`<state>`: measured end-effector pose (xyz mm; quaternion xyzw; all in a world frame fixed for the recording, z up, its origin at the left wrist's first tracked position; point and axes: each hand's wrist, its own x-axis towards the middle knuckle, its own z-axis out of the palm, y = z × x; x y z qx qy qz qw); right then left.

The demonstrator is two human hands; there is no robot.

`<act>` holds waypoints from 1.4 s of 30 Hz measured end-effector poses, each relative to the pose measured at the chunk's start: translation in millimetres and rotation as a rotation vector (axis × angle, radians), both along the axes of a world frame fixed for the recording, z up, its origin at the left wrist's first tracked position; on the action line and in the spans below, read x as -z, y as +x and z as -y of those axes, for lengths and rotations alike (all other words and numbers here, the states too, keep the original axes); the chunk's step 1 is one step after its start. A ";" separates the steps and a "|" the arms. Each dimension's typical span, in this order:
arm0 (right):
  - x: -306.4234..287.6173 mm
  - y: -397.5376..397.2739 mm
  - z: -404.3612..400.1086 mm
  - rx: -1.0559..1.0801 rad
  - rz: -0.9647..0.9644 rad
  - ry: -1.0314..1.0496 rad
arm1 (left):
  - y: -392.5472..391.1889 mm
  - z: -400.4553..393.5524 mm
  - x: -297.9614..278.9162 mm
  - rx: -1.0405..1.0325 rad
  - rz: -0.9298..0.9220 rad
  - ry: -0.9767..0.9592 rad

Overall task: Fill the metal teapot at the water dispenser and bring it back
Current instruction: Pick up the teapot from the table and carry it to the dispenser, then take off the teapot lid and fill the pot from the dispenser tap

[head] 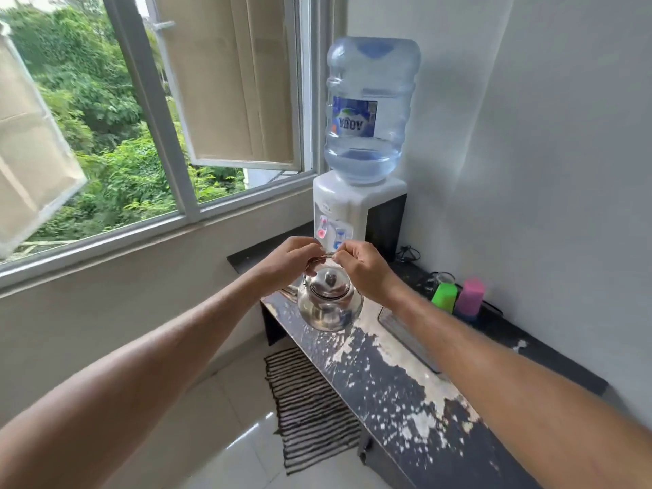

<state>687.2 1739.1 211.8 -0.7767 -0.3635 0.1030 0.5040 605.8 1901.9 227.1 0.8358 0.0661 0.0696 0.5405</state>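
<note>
A shiny metal teapot [330, 305] with its lid on hangs in the air above the near end of the worn black counter [405, 382]. Its thin wire handle is pinched from both sides: my left hand [289, 262] grips the left part, my right hand [360, 268] the right part. The white water dispenser [347, 206] stands just beyond, in the corner, with a red tap and a blue tap on its front. A blue water bottle [368, 111], partly full, sits on top of it. The teapot's spout is hidden.
Green [444, 294] and pink [467, 298] plastic cups stand upside down on the counter by the right wall, with a glass jar behind them. A clear tray [405, 333] lies under my right forearm. A striped mat [310, 407] covers the floor. Open window panes on the left.
</note>
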 end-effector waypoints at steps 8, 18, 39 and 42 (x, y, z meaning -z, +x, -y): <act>29.6 115.0 -52.5 0.096 -0.066 -0.054 | 129.9 -62.6 30.8 0.112 -0.058 -0.009; 98.5 197.7 -121.6 0.310 -0.186 -0.181 | 253.6 -151.6 94.5 0.383 -0.213 0.121; 237.8 256.9 -190.3 0.512 -0.464 -0.327 | 380.2 -223.4 229.7 0.773 -0.484 0.341; 246.3 258.5 -197.5 0.536 -0.467 -0.349 | 389.3 -230.4 241.1 0.841 -0.474 0.373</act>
